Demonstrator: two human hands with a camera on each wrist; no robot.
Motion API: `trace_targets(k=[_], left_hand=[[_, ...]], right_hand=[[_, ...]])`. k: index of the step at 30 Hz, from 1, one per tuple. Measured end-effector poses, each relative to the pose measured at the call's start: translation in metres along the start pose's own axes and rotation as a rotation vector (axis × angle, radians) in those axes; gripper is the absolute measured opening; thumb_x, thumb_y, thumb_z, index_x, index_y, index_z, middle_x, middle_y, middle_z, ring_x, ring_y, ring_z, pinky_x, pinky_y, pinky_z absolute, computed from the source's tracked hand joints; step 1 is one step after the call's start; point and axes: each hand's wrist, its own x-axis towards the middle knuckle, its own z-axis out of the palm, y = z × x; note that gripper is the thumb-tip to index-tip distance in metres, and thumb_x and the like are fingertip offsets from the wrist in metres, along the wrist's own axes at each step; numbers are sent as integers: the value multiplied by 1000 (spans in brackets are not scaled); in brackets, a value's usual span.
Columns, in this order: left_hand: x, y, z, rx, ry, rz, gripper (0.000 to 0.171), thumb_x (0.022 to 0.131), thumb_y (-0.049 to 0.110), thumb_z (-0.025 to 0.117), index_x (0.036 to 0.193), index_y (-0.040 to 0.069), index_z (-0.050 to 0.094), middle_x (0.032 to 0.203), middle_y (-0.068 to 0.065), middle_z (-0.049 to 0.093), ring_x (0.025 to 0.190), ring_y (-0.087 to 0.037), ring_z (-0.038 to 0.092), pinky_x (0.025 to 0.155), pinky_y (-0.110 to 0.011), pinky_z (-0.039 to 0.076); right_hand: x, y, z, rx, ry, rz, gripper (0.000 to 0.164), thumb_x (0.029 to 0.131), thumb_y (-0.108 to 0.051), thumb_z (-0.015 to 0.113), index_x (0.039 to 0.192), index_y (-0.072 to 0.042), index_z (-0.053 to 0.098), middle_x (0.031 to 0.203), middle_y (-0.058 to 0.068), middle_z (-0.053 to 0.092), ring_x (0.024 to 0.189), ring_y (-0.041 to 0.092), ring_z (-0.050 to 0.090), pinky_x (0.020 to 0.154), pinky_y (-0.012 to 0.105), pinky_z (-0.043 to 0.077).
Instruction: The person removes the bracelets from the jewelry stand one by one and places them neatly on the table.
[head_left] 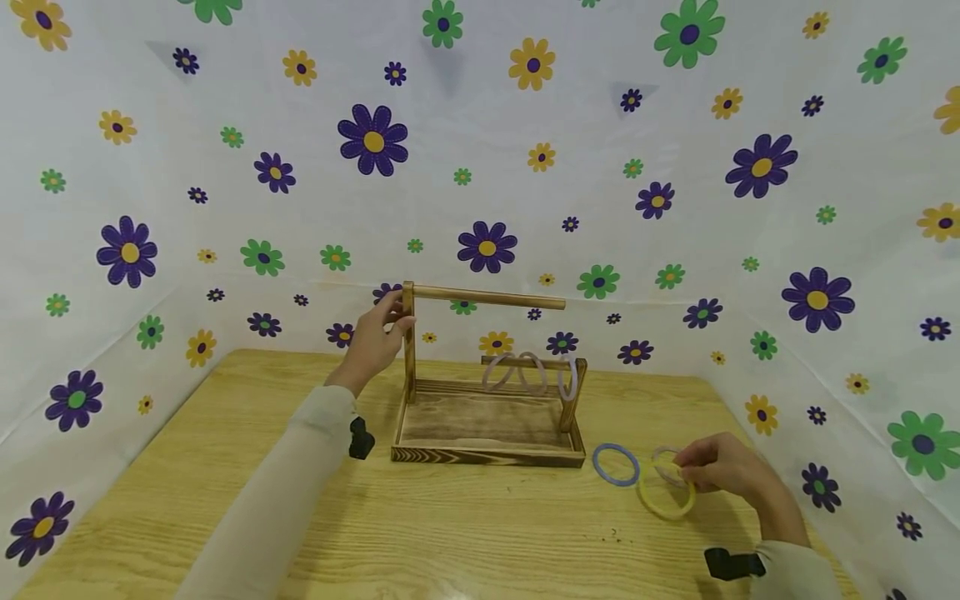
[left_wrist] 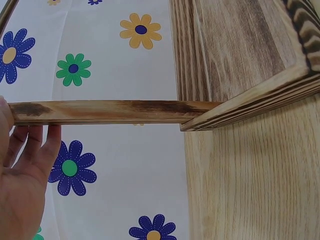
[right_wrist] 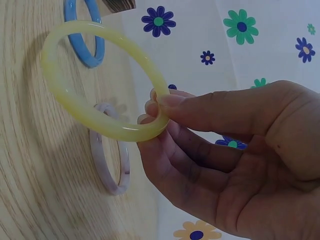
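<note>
A two-armed wooden stand (head_left: 487, 457) rests on the table. My left hand (head_left: 377, 337) holds the top of its tall left post (left_wrist: 120, 112), thumb on one side and fingers on the other. Pinched between the right thumb and fingers, a yellow bangle (right_wrist: 80, 111) is held at its edge by my right hand (head_left: 723, 468). Beyond it a pale marbled bangle (right_wrist: 102, 165) lies on the table, partly covered in the head view. Left of that lies a blue bangle (head_left: 617, 482). Three pale pinkish-lavender bangles (head_left: 573, 379) hang on the stand's lower bar.
The stand's long upper bar (head_left: 487, 297) extends rightward from the tall post, its right end free. A shorter post (head_left: 570, 408) carries the lower bar. Flowered white cloth (head_left: 487, 192) rises behind and beside the wooden table (head_left: 450, 533).
</note>
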Motion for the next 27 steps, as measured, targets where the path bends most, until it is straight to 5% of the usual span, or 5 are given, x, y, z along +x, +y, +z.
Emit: trace_targets(k=[27], left_hand=[[0,0,0,-4,-1,-7,56,110,21,50,161,7,33,142,-22,55,139,-43,54,110,-56,51]], right_hand=[[2,18,0,-17,-66,50,21,90,3,70,106,18,70,91,9,76,76,12,68,68,33,63]])
